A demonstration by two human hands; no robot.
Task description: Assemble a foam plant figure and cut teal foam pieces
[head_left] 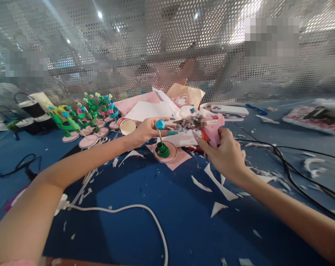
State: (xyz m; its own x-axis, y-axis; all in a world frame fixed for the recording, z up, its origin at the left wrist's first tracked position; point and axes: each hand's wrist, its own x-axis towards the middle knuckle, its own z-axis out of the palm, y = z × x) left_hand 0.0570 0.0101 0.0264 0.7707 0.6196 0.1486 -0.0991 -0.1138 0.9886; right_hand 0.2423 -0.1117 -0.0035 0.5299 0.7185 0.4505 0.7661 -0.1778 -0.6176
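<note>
My left hand [145, 130] reaches in behind a small paper model, its fingers closed on a teal paper strip [172, 133]. The model stands upright, with a green paper coil [162, 150] around a thin stick and a blue paper piece [160, 124] on top. Its round pale base [171, 154] rests on a pink paper sheet [181, 159]. To the right, my right hand [225, 149] is wrapped round a pink glue gun [214, 129], which points left. A grey fluffy clump [193, 122] hides the gun's front end.
Several similar paper models [87, 118] stand at the left. A paper cup [128, 127] lies beside my left wrist. Paper sheets [148, 111] and a phone [230, 109] lie behind. White scraps [218, 183], a white cable [134, 207] and black cables [289, 170] cross the blue table.
</note>
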